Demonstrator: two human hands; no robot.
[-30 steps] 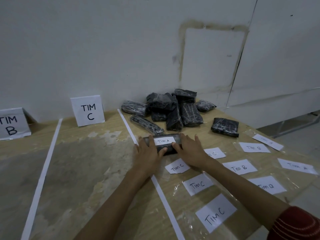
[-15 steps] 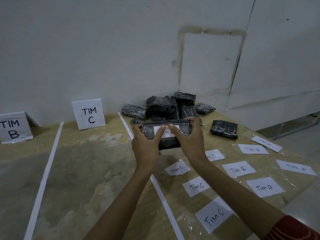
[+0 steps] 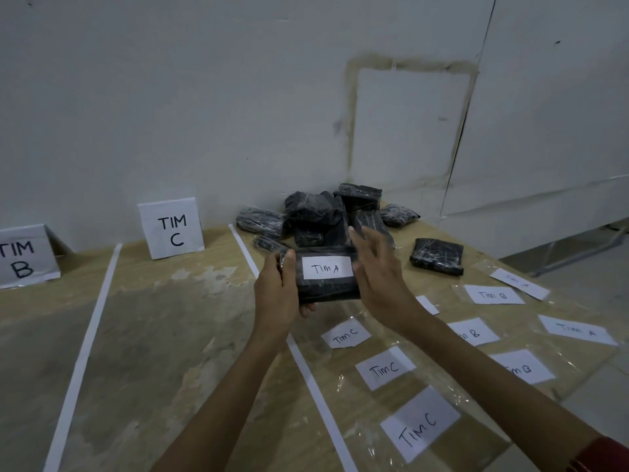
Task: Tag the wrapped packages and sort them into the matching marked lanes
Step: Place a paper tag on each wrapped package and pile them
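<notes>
A black wrapped package (image 3: 326, 289) with a white "TIM A" tag (image 3: 327, 268) on its face is held up above the table. My left hand (image 3: 277, 294) grips its left end, thumb on top and fingers underneath. My right hand (image 3: 377, 277) is beside the package's right end, fingers spread and mostly straight, touching its edge at most. A pile of black wrapped packages (image 3: 326, 216) lies at the back of the table, and one more package (image 3: 437, 256) lies apart to the right.
Standing signs "TIM C" (image 3: 172, 228) and "TIM B" (image 3: 23, 255) mark lanes split by white tape lines (image 3: 85, 349). Several loose paper tags, such as a "TIM C" tag (image 3: 386, 367) and a "TIM A" tag (image 3: 577, 330), lie on the table's right part. The table edge runs along the right.
The package was pressed on the table, then lifted by both hands. Now my right hand has let go and opened beside it, and my left hand alone holds it.
</notes>
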